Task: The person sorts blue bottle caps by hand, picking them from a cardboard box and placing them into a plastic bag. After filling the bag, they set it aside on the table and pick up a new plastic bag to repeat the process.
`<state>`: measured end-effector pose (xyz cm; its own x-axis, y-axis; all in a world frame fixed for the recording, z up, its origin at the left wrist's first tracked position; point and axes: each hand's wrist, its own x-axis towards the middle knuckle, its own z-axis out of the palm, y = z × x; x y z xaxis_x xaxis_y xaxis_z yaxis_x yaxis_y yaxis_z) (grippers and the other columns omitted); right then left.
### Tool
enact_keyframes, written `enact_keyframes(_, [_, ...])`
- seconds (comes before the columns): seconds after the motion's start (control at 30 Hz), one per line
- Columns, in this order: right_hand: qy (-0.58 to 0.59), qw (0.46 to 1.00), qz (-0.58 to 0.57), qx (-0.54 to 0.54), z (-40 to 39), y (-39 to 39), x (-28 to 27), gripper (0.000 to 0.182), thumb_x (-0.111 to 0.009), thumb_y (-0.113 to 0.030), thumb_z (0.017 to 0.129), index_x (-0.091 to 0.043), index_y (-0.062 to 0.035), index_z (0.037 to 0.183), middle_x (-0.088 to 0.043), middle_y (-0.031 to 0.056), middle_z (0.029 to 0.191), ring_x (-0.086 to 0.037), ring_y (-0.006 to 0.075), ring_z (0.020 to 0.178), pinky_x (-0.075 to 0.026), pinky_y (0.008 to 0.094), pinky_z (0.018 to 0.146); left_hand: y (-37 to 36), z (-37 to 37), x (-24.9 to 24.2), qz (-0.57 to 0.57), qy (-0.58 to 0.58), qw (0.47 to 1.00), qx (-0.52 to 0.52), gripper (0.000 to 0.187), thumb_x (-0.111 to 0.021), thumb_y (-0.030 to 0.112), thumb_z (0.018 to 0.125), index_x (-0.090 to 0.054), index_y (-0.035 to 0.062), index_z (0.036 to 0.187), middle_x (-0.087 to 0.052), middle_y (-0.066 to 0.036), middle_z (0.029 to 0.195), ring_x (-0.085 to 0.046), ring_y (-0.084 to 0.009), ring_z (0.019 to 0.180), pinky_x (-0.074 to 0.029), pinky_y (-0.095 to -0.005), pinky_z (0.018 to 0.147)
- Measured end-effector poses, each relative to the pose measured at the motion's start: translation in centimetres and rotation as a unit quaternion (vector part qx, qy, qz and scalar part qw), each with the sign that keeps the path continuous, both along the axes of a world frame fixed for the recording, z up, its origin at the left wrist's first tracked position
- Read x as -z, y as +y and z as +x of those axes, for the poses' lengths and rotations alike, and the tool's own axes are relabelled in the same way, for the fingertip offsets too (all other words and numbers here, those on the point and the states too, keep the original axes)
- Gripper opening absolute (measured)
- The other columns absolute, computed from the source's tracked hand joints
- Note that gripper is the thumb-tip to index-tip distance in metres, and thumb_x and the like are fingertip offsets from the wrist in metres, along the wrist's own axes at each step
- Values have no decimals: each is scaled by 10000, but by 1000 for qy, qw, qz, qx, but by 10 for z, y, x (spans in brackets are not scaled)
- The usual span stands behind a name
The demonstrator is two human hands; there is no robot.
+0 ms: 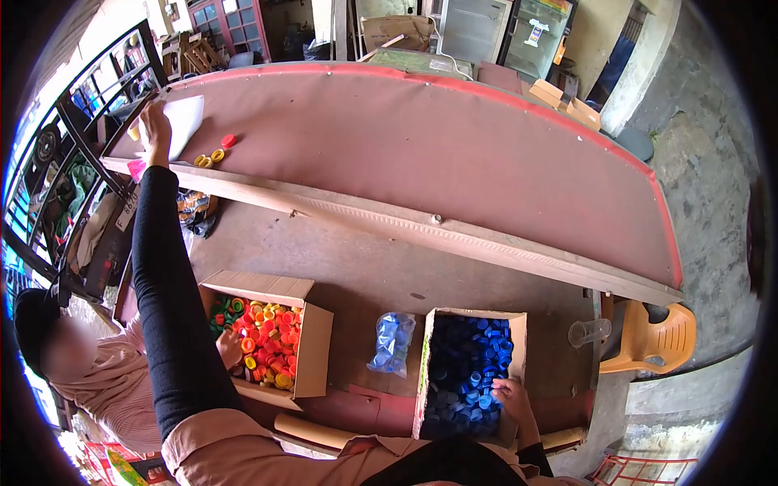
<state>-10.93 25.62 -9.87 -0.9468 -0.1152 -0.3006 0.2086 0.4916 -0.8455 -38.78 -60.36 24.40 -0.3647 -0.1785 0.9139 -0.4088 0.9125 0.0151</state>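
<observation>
My left hand point(156, 134) is stretched out to the far left end of the raised red-brown table. Its fingers are curled beside a white sheet or bag point(186, 121); what they grip is hidden. A red cap point(228, 141) and yellow cap rings point(217, 155) lie just right of it. My right hand point(510, 397) is over the cardboard box point(520, 332) of blue bottle caps point(485, 356), its fingers apart and close to the caps. Between the boxes lies a clear plastic bag point(393, 344) with bluish contents.
Another person point(113, 373) sits at left, a hand point(229, 348) inside a cardboard box point(314, 352) of red, yellow and green caps. A wooden beam point(389, 231) edges the raised table. A clear cup point(589, 332) and an orange plastic chair point(660, 340) are at right.
</observation>
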Motion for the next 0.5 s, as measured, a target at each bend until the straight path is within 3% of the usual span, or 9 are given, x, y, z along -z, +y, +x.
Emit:
enact_keyframes(0.1, [7, 1000, -13, 4, 0, -2, -1, 312, -682, -52, 831, -640, 4, 1134, -673, 131, 1017, -675, 189, 907, -542, 303, 806, 20, 2, -26, -75, 38, 989, 122, 182, -523, -4, 824, -703, -10, 850, -672, -172, 893, -650, -341, 844, -507, -397, 745])
enact_keyframes(0.27, [47, 997, -59, 0, 0, -6, -3, 284, -668, -31, 859, -631, -2, 1139, -668, 122, 1022, -664, 172, 922, -539, 297, 813, 130, 35, -62, -27, 116, 979, 165, 107, -639, 65, 859, -703, 83, 944, -687, -98, 935, -664, -273, 858, -515, -378, 765])
enact_keyframes(0.3, [68, 995, -76, -4, -1, -10, -6, 282, -663, -26, 864, -629, -4, 1143, -667, 119, 1019, -663, 171, 926, -539, 298, 816, 150, 43, -65, -6, 133, 976, 173, 120, -640, 74, 870, -700, 89, 973, -692, -87, 944, -674, -245, 841, -520, -364, 736])
enact_keyframes(0.37, [105, 989, -101, -12, -1, -18, -20, 280, -651, -16, 875, -624, -7, 1153, -666, 115, 1013, -661, 169, 933, -537, 299, 824, 204, 71, -64, 100, 145, 943, 283, 131, -625, 91, 895, -697, 101, 1004, -702, -63, 976, -688, -209, 834, -525, -331, 711])
enact_keyframes(0.4, [118, 988, -99, -21, -2, -23, -31, 280, -650, -19, 881, -622, -10, 1159, -663, 114, 1015, -659, 167, 941, -536, 300, 829, 231, 85, -61, 88, 162, 934, 305, 162, -604, 76, 909, -690, 113, 1041, -706, -64, 998, -696, -186, 830, -529, -306, 716])
enact_keyframes(0.43, [130, 987, -95, -28, -4, -28, -43, 280, -649, -22, 886, -621, -13, 1164, -661, 113, 1018, -657, 166, 950, -535, 300, 835, 263, 105, -59, 151, 125, 932, 305, 205, -578, 26, 915, -656, 78, 1097, -701, -90, 1005, -695, -172, 855, -542, -299, 731])
enact_keyframes(0.5, [148, 984, -92, -29, -10, -38, -66, 303, -660, -41, 888, -613, -20, 1187, -652, 112, 1041, -658, 169, 946, -534, 295, 831, 318, 136, -38, 286, 109, 832, 462, 227, -533, 36, 952, -630, 71, 1155, -669, -83, 1071, -649, -159, 905, -548, -285, 731])
